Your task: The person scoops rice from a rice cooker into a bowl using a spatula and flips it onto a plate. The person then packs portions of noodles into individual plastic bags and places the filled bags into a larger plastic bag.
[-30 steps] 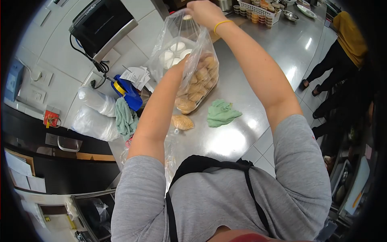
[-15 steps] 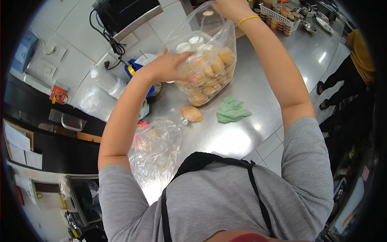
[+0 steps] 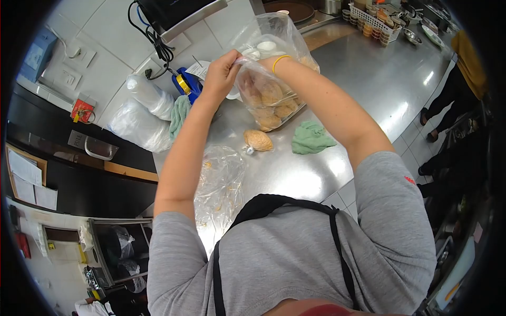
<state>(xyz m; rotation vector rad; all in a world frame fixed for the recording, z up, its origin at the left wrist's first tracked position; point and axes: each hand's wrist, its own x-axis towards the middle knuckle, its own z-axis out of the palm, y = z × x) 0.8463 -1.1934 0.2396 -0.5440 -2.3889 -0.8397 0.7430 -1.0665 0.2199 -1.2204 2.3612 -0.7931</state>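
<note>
A large clear plastic bag (image 3: 247,31) with several tan, rounded packets (image 3: 271,92) and white-topped containers (image 3: 267,46) in it stands on the metal counter. My left hand (image 3: 221,73) pinches the bag's rim on its left side. Through the mouth, my right hand (image 3: 257,79) reaches into the bag, above the packets; its fingers are blurred behind the plastic. A small knotted bag of tan crumbs (image 3: 258,140) lies in front, beside a crumpled green cloth (image 3: 312,138).
Crumpled clear plastic (image 3: 219,179) lies on the counter (image 3: 348,68) near me. Rolls of plastic bags (image 3: 142,126), another green cloth (image 3: 180,113) and a blue tape dispenser (image 3: 185,84) sit at left. A basket of small jars (image 3: 375,23) stands far right; a person (image 3: 466,68) is beyond the counter.
My right hand has come down from the bag's raised top edge into its mouth. My left hand has left the bag's side and taken hold of the rim.
</note>
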